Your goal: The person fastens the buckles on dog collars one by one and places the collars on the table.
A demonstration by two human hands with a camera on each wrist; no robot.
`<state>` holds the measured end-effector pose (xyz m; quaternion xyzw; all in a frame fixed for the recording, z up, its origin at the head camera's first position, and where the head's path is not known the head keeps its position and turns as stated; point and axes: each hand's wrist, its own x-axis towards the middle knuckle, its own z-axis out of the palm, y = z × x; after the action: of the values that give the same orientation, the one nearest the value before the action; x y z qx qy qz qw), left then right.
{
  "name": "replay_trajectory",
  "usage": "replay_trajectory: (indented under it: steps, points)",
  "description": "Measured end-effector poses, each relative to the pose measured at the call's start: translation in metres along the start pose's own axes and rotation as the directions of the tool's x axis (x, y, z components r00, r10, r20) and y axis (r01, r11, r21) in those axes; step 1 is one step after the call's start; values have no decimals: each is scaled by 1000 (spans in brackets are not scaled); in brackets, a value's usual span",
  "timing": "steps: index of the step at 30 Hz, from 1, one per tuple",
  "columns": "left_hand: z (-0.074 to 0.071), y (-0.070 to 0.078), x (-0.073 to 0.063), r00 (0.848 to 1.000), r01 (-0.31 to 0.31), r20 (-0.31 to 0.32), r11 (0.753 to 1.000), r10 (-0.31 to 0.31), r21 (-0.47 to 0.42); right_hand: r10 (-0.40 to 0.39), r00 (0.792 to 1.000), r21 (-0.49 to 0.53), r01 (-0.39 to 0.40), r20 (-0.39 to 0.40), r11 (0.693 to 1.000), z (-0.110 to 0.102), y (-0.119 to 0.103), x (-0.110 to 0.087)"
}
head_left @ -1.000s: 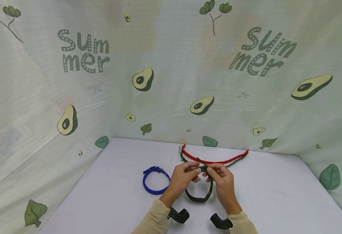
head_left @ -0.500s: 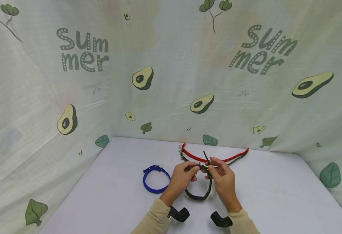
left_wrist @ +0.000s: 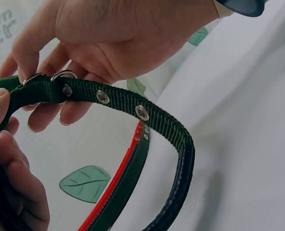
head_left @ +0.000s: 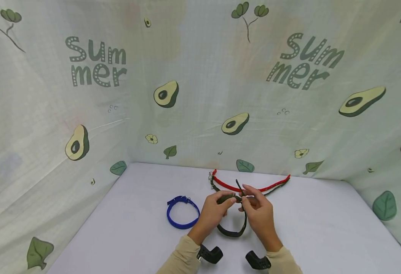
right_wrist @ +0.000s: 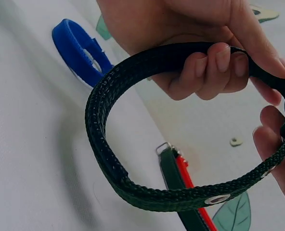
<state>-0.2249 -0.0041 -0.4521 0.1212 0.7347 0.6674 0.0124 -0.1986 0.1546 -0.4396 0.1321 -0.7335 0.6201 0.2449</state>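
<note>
A dark green webbing collar (head_left: 232, 233) with metal eyelets hangs in a loop between both hands, above the table. My left hand (head_left: 211, 213) grips its padded band; in the right wrist view the fingers of that left hand (right_wrist: 200, 57) curl round the band. My right hand (head_left: 261, 215) pinches the strap near the buckle, whose metal loops (left_wrist: 64, 75) show in the left wrist view. The collar's loose strap end (head_left: 238, 185) sticks up beside the right fingers. Fingers partly hide the buckle in the head view.
A blue collar (head_left: 170, 216), fastened in a ring, lies left of the hands. Behind them lies a red and dark green collar (head_left: 272, 187). A printed cloth wall (head_left: 200, 76) stands at the back of the white table (head_left: 125, 236).
The strap end has swung up to stand upright by my right hand, whose fingers have lifted. My left hand now holds more of the dark band between thumb and fingers.
</note>
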Motion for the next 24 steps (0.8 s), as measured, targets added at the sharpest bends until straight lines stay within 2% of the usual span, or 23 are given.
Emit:
replay_trajectory:
  steps: [4,6,10,13,17,24]
  points:
    - [0,2,-1,999,-42,-23,999,43,11,-137,990,-141,131,-29,981,1,-17,-1]
    - [0,3,-2,998,-57,-38,998,58,25,-182,983,-187,172,-36,967,1,-19,-2]
    - [0,6,-4,994,-87,-58,995,89,50,-230,972,-153,221,-48,963,2,-19,-3]
    - [0,7,-4,990,-121,-71,991,125,55,-240,968,-105,232,-68,967,3,-20,-2]
    - [1,8,-3,984,-147,-91,988,151,55,-240,968,-115,230,-80,966,4,-22,0]
    - [1,6,-6,987,-131,-90,990,135,55,-202,976,-170,186,-86,968,6,-24,-3]
